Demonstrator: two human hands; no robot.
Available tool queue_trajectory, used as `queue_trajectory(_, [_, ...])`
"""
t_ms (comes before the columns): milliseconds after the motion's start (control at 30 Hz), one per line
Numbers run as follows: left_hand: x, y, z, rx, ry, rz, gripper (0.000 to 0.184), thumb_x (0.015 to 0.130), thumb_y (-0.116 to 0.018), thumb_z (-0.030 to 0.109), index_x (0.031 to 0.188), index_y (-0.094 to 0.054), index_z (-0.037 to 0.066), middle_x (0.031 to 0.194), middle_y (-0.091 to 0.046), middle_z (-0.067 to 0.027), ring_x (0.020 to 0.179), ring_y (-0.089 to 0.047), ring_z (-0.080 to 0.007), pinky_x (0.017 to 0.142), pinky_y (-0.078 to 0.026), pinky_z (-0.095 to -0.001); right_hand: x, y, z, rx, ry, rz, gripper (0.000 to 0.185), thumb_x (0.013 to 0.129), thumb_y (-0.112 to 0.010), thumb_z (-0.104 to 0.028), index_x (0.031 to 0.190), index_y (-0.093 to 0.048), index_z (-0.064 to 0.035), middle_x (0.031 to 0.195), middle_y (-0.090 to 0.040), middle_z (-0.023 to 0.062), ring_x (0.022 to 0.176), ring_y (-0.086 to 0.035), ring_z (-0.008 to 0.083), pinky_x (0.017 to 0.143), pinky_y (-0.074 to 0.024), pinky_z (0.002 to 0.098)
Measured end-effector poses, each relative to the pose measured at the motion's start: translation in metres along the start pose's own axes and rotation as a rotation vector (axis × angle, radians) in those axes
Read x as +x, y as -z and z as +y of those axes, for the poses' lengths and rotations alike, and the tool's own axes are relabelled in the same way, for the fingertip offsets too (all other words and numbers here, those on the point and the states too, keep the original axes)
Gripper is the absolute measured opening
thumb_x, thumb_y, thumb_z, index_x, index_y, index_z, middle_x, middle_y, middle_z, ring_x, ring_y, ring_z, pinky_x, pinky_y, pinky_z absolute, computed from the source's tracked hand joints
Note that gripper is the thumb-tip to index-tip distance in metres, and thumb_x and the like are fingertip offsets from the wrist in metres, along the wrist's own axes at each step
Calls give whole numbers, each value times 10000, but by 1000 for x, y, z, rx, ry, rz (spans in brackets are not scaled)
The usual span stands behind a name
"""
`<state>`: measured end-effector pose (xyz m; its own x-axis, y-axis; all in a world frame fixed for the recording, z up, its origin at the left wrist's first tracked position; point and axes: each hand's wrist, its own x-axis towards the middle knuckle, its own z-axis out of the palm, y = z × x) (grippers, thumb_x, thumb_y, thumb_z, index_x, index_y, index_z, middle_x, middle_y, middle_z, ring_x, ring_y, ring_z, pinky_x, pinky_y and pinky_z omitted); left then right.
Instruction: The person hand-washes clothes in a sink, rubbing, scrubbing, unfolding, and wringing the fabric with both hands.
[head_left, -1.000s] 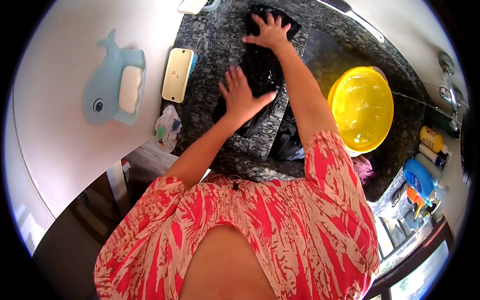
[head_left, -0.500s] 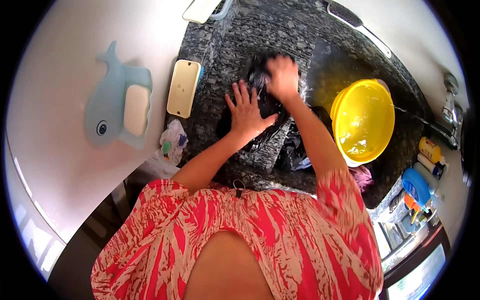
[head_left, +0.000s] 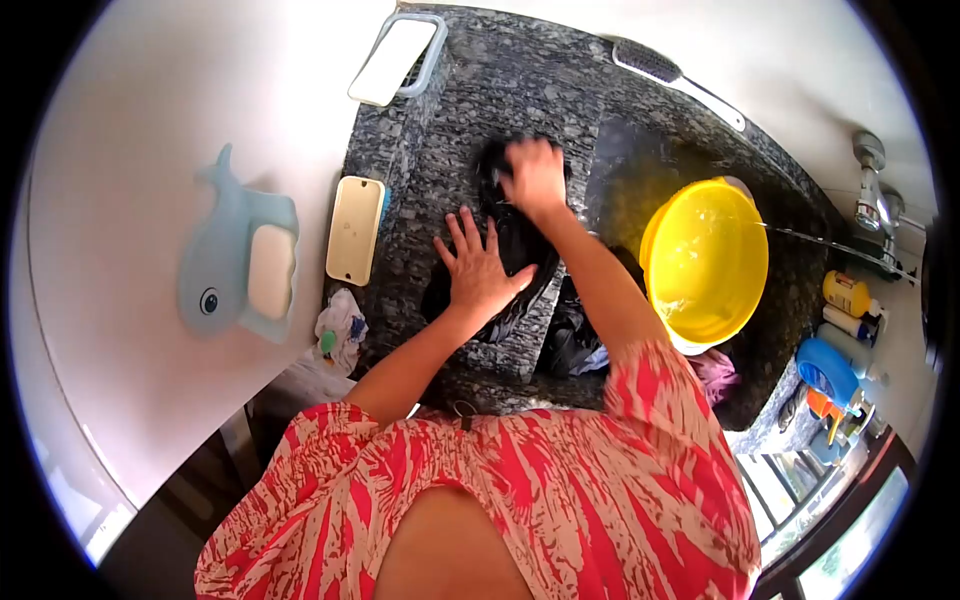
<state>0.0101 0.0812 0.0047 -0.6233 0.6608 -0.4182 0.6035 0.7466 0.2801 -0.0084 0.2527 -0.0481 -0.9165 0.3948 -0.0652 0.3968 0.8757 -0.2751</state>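
Note:
A wet black cloth [head_left: 515, 240] lies bunched on the ribbed stone washboard [head_left: 440, 170]. My left hand [head_left: 482, 277] rests flat on it with the fingers spread, the thumb pointing right. Farther up the cloth, my right hand [head_left: 537, 180] has its fingers curled into a dark bunch of the fabric; motion blurs the fingertips. Below my right forearm, more dark cloth [head_left: 570, 335] sits at the edge of the basin. A yellow tub [head_left: 705, 265] stands to the right, and a thin stream of water [head_left: 810, 238] from the tap runs toward it.
At left are a cream tray [head_left: 355, 230], a whale-shaped soap holder [head_left: 215, 260] and a crumpled plastic bag [head_left: 340, 328]. A white bar [head_left: 393, 62] sits in a basket at the top. A brush [head_left: 680, 80] lies along the back ledge. Bottles [head_left: 828, 370] stand near the tap [head_left: 872, 190].
The whole view has shifted, so the scene sits lower. My right hand has slid farther away along the cloth, while my left hand stays in place on it.

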Motion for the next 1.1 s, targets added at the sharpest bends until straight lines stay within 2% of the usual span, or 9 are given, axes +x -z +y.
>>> queue_trajectory(167, [-14, -3, -4, 65, -47, -14, 979, 762, -566, 660, 1381, -376, -74, 1517, -92, -292, 1417, -10, -444, 1089, -53, -632, 22, -28, 4, 122, -170, 140, 332, 780, -679, -401, 1022, -653, -176, 903, -603, 77, 952, -566, 293, 832, -436, 440])
queue_trajectory(233, [-17, -2, -8, 103, -103, -57, 979, 759, -570, 657, 1378, -380, -76, 1520, -93, -285, 1419, -8, -439, 1090, -59, -629, -30, 32, -20, 529, -294, -221, 298, 770, -663, -402, 930, -661, -151, 827, -594, 94, 871, -576, 309, 767, -446, 444])
queue_trajectory(400, [-14, -7, -10, -1, -150, -28, 1000, 759, -549, 676, 1382, -360, -83, 1516, -76, -301, 1416, 24, -453, 1070, -30, -668, -104, 38, -15, 218, 371, 5, 273, 633, -692, -271, 849, -596, -134, 830, -539, 78, 854, -528, 282, 725, -409, 409])
queue_trajectory(533, [-9, -1, -2, 20, -79, -28, 942, 747, -642, 570, 1380, -369, -72, 1510, -98, -302, 1412, -24, -456, 1086, -53, -638, 40, -26, 26, 31, -191, 215, 305, 777, -677, -336, 975, -598, -117, 990, -612, 82, 1011, -547, 279, 859, -403, 473])
queue_trajectory(667, [-7, 0, -3, 19, -75, -40, 908, 742, -679, 503, 1377, -372, -70, 1519, -85, -287, 1416, -29, -442, 1091, -71, -624, 68, -20, 45, 348, -167, 313, 414, 787, -693, -385, 1113, -627, -139, 1091, -611, 101, 1050, -548, 291, 890, -431, 424])
queue_trajectory(767, [-8, -8, -8, 26, -89, 14, 895, 763, -657, 525, 1376, -376, -64, 1524, -87, -270, 1416, -43, -434, 1084, -82, -629, 0, 46, 74, 540, -259, 599, 357, 821, -674, -356, 1083, -670, -114, 1090, -626, 132, 1039, -567, 310, 911, -445, 380])
queue_trajectory(867, [-6, -14, -11, 33, -89, 8, 900, 770, -646, 541, 1381, -373, -60, 1525, -89, -268, 1416, -44, -433, 1082, -83, -633, -118, 49, 185, 469, -689, 823, 226, 878, -618, -218, 996, -699, -44, 966, -696, 111, 869, -644, 272, 798, -505, 371])
queue_trajectory(1000, [-7, -14, -11, 48, -97, 12, 906, 772, -648, 543, 1386, -362, -59, 1525, -89, -268, 1417, -43, -432, 1079, -87, -635, -231, 46, 241, 316, -1287, 773, 508, 949, -398, -407, 1008, -701, -3, 950, -708, 146, 863, -671, 287, 794, -509, 434])
queue_trajectory(1100, [-5, -16, -14, 47, -99, 20, 910, 772, -652, 539, 1388, -355, -60, 1524, -90, -269, 1417, -43, -432, 1079, -88, -637, -223, 38, 242, 1832, -1056, 834, 461, 954, -407, -366, 1027, -681, -3, 918, -701, 148, 862, -665, 305, 788, -516, 444])
